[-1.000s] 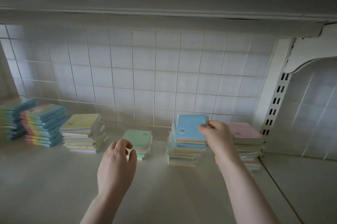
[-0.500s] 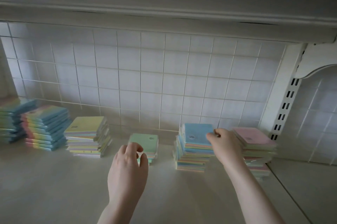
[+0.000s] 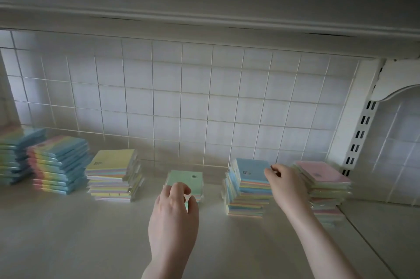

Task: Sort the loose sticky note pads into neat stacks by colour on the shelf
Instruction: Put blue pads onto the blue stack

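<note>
On the shelf (image 3: 68,233), the near edge of the small green-topped stack (image 3: 185,180) is touched by the curled fingers of the left hand (image 3: 173,217). The top blue pad (image 3: 251,170) of the blue-topped stack (image 3: 247,197) is pinched by the right hand (image 3: 287,185), beside the pink-topped stack (image 3: 322,185).

pale shelf (image 3: 68,244) runs wide, smooth and bare-looking in front. behind it a wall (image 3: 181,101) of small white square tiles with thin grout lines. overhead, the underside of another shelf (image 3: 204,1), greyish, with dark cracks. right side a white slotted upright (image 3: 361,133) with a curved bracket (image 3: 395,83). light dim, soft, shadow low on the tiles.
</note>
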`<state>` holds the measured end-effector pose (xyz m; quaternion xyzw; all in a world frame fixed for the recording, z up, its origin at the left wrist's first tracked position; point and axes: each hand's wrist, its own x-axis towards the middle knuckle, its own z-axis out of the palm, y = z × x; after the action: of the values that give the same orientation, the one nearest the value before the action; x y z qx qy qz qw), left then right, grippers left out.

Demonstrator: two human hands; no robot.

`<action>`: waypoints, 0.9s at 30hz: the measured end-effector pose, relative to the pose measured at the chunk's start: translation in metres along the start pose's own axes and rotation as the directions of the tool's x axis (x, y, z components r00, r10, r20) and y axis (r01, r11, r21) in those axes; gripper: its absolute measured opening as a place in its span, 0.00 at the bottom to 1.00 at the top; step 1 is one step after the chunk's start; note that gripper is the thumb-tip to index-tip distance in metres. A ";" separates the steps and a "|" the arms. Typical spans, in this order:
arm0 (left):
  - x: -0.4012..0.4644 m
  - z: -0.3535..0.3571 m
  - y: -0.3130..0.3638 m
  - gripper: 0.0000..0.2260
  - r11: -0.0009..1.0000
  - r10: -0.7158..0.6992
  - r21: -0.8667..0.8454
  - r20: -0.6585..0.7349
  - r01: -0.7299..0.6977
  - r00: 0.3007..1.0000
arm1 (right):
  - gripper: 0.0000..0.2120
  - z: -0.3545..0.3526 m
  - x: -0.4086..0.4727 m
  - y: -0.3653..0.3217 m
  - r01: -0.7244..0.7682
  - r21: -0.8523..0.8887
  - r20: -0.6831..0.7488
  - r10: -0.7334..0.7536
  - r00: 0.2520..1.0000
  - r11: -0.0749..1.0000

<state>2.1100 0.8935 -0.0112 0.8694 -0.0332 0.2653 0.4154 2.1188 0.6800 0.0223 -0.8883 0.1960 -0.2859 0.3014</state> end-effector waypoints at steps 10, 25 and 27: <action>0.002 0.002 -0.001 0.03 1.000 0.010 0.007 0.029 -0.010 1.000 | 0.16 0.004 -0.005 -0.001 0.057 -0.009 -0.044 -0.057 0.997 0.998; 0.001 0.003 -0.001 0.04 1.000 0.009 0.019 0.062 -0.010 0.998 | 0.15 -0.015 -0.021 -0.009 0.243 -0.148 -0.144 -0.264 0.954 0.958; 0.000 0.002 -0.002 0.04 0.999 0.003 0.033 0.066 -0.005 0.998 | 0.15 -0.026 -0.030 -0.010 0.246 -0.123 -0.202 -0.267 0.942 0.962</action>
<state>2.1114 0.8932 -0.0134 0.8845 -0.0444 0.2377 0.3989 2.0813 0.6927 0.0341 -0.8832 0.1240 -0.4080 0.1954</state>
